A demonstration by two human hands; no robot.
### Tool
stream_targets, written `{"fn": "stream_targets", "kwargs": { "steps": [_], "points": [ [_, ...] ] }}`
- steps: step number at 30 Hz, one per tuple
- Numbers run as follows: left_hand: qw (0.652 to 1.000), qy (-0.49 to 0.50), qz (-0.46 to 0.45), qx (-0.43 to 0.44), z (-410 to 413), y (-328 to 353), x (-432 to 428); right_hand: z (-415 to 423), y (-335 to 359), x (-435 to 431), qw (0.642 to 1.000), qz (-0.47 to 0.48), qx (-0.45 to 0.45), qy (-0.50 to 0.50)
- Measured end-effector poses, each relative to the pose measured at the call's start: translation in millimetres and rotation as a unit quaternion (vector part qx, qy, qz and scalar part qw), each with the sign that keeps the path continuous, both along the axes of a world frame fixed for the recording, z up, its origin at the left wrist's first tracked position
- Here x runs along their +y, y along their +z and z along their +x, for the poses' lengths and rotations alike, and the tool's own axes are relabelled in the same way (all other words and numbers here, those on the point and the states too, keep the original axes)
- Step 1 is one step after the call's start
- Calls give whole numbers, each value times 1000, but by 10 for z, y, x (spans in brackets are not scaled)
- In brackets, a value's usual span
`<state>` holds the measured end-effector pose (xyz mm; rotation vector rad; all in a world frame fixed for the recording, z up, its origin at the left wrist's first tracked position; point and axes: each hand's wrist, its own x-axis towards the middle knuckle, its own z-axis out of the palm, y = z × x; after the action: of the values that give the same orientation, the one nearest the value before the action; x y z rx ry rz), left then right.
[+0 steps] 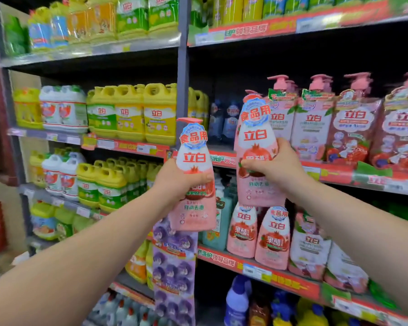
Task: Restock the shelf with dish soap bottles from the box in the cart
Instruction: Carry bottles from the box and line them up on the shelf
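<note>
The person is holding two pink soap bottles up in front of the shelf, one in each hand. The left hand is gripping the left bottle around its middle, with the fingers wrapped over the label. The right hand is clamping the right bottle in the same way, thumb on the front. Both bottles are standing nearly upright, caps up, long axis vertical.

The right bottle is sitting higher and further forward. It is hanging just before a dark gap on the shelf, between the yellow jugs and the pump bottles. Some dark pouches are showing at the back of this gap. The base of the bottle is lying below the shelf edge in the view, so I think it is not resting on the shelf yet.

Two similar bottles are standing on the level below, so I cannot tell which level is the target. In either case the right hand seems nearer. The box and cart are not in view.
</note>
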<state>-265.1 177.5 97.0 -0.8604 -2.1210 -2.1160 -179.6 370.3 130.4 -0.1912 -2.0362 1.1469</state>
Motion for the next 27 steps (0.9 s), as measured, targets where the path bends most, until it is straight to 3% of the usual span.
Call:
{"fn": "stream_targets", "kwargs": {
  "steps": [9,17,27],
  "points": [
    [999,9,-16,47,-926,294,342,-1049,486,450,996,41,65,-34],
    [996,3,31,82,-1604,651,773,-1827,664,786,991,78,98,-52],
    [990,-83,65,91,-2104,885,1137,-2222,577,947,980,127,100,-114]
  ]
}}
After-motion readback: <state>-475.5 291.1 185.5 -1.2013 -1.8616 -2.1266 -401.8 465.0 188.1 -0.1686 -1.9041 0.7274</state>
